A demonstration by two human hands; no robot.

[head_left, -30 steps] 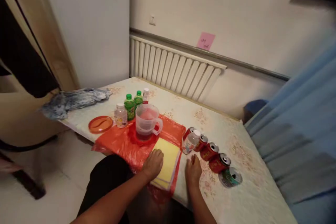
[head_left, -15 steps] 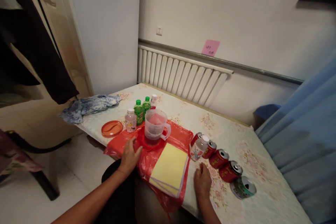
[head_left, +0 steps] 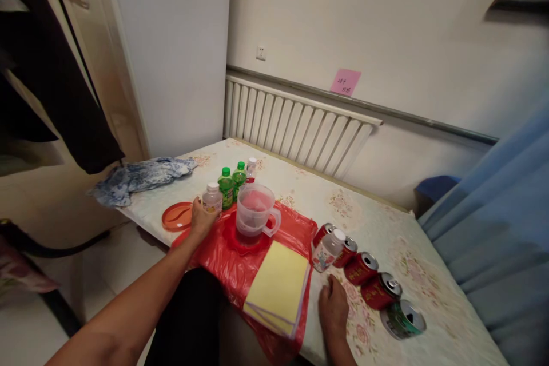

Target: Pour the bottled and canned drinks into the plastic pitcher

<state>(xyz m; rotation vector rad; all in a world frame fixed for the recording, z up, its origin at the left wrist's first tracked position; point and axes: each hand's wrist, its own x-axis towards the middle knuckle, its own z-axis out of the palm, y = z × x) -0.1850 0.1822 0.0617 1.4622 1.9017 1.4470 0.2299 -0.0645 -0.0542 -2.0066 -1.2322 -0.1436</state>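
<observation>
My left hand [head_left: 203,221] is wrapped round the lower part of a clear white-capped bottle [head_left: 212,198], which stands by two green-capped bottles [head_left: 226,187]. My right hand [head_left: 334,304] rests on the table with its fingers curled and nothing visible in them. Just beyond it stands another white-capped bottle [head_left: 328,251], beside a row of red cans [head_left: 361,269] and one green can [head_left: 402,320]. Between my hands, a clear measuring jug [head_left: 254,211] sits on a red dish [head_left: 240,243]. Yellow cloths or sheets [head_left: 278,285] lie stacked on red plastic [head_left: 218,263].
An orange round lid [head_left: 177,217] and a crumpled blue-and-white cloth [head_left: 143,177] lie at the left of the flowered table [head_left: 300,174]. A small white-capped bottle [head_left: 251,169] stands at the back. A radiator [head_left: 291,126] and a blue curtain [head_left: 506,229] border the table.
My left hand has moved forward and left from beside the red dish and has taken hold of the clear bottle. My right hand has stayed nearly where it was.
</observation>
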